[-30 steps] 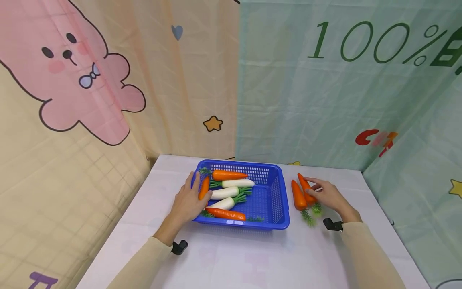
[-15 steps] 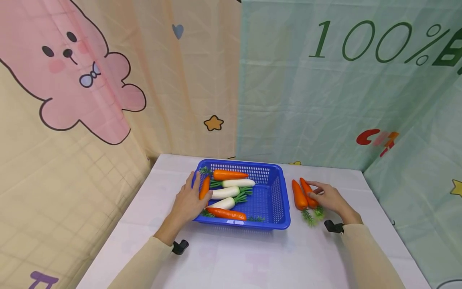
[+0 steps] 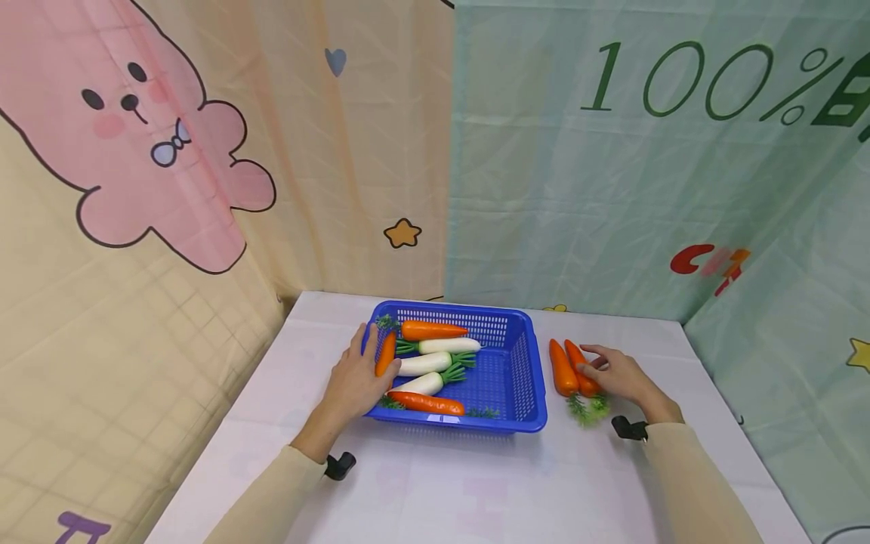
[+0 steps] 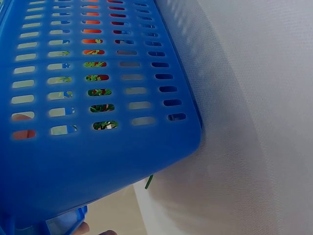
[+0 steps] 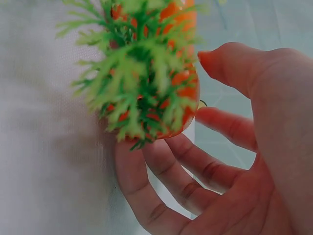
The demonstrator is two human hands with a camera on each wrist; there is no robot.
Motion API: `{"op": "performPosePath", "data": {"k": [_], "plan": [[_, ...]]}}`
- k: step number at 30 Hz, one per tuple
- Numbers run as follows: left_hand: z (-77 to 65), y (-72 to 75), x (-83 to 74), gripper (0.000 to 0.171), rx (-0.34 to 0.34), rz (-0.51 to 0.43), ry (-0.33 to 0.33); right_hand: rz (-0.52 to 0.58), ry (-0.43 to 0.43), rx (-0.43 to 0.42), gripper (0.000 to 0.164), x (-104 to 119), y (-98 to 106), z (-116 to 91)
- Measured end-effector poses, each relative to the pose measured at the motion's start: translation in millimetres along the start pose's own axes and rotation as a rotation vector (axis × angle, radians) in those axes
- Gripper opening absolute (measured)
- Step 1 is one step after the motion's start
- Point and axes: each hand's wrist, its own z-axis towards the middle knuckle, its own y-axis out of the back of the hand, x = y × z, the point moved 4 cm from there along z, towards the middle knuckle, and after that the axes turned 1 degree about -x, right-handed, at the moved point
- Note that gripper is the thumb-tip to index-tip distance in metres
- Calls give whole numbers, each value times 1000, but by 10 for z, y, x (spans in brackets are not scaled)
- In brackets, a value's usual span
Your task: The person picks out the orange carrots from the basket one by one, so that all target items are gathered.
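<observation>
My left hand grips the left side of a blue perforated basket, thumb inside the rim. In the left wrist view, the basket wall hides most of that hand. The basket holds three white radishes, with orange carrots above, below and left of them. On the table right of the basket, two carrots lie side by side, the left one and the right one. My right hand touches the right carrot; its fingers are loosely bent, as the right wrist view shows, behind green leaves.
A white-covered table carries the basket and carrots. Printed curtains hang close behind it and along both sides. A black wrist camera sits by the right cuff, another by the left.
My right hand has moved the right carrot slightly toward the front, so it lies level beside the other one. The fingers have loosened around it. The left hand and basket stay in place.
</observation>
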Motion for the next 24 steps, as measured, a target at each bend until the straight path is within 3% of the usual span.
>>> {"op": "performPosePath", "data": {"k": [13, 24], "plan": [[7, 9, -8, 95, -8, -3, -1, -24, -11, -33, 77, -27, 17, -9], [-9, 5, 9, 96, -13, -18, -1, -31, 92, -181, 63, 283, 57, -80]]}}
